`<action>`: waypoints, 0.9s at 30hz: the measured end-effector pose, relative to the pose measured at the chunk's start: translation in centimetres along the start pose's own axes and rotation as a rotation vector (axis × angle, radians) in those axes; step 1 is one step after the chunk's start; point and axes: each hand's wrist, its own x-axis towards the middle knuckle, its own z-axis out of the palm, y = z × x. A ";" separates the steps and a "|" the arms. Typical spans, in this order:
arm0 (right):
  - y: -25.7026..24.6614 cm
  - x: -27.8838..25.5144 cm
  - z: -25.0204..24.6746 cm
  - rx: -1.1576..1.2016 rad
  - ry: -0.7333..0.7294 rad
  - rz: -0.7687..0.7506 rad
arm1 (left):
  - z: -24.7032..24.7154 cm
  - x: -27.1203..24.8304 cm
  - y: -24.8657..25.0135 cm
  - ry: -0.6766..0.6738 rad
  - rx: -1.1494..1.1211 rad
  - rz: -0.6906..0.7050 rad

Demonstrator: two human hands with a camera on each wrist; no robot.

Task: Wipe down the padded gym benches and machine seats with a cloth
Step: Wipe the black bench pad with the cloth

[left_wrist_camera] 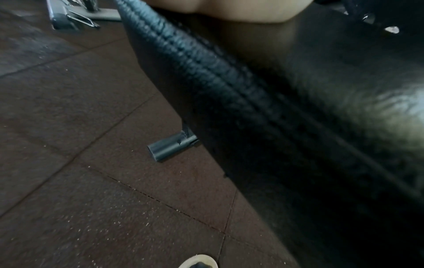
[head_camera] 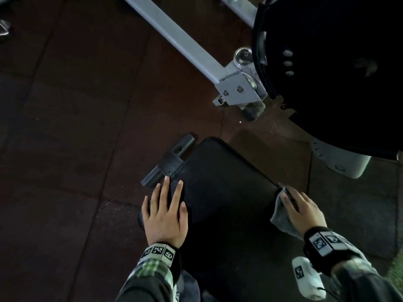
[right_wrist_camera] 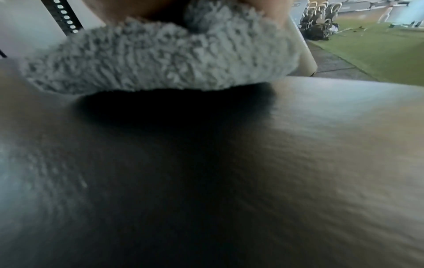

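Observation:
A black padded bench seat [head_camera: 226, 188] fills the lower middle of the head view. My left hand [head_camera: 166, 211] lies flat on its left edge, fingers straight. My right hand [head_camera: 302, 209] presses a grey fluffy cloth [head_camera: 281, 214] against the seat's right edge, fingers spread over the cloth. In the left wrist view the seat's stitched seam [left_wrist_camera: 206, 59] runs diagonally, with my palm at the top. The right wrist view shows the cloth [right_wrist_camera: 160, 59] bunched under my hand on the blurred seat [right_wrist_camera: 298, 145].
A dark metal tube [head_camera: 168, 160] sticks out left of the seat. A grey steel frame beam [head_camera: 178, 38] with a bracket crosses the reddish rubber floor [head_camera: 65, 127]. A large black padded part [head_camera: 338, 73] looms at the upper right. Green turf [right_wrist_camera: 378, 49] lies beyond.

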 end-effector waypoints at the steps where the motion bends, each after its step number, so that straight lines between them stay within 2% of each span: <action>1: -1.1 0.6 0.0 -0.010 0.002 -0.007 | 0.0 0.0 0.0 -0.005 0.000 -0.002; 9: -13.3 7.2 0.8 0.017 -0.110 -0.293 | -0.3 0.1 0.0 -0.040 -0.004 -0.004; 13: -11.1 6.6 0.3 0.111 -0.165 -0.326 | -0.4 0.1 -0.1 -0.039 -0.015 -0.001; 17: -5.5 3.4 -0.7 0.113 -0.144 -0.243 | -0.4 0.2 0.0 -0.039 -0.025 -0.008; 20: -3.8 2.1 -0.8 0.081 -0.120 -0.231 | -0.3 0.1 0.0 -0.036 -0.031 -0.009; 24: -7.7 4.5 -0.5 0.023 -0.122 -0.218 | -0.1 0.1 -0.1 -0.026 -0.038 -0.006; 27: -13.4 7.3 0.2 0.081 -0.122 -0.365 | -0.1 0.1 -0.2 -0.006 -0.050 0.005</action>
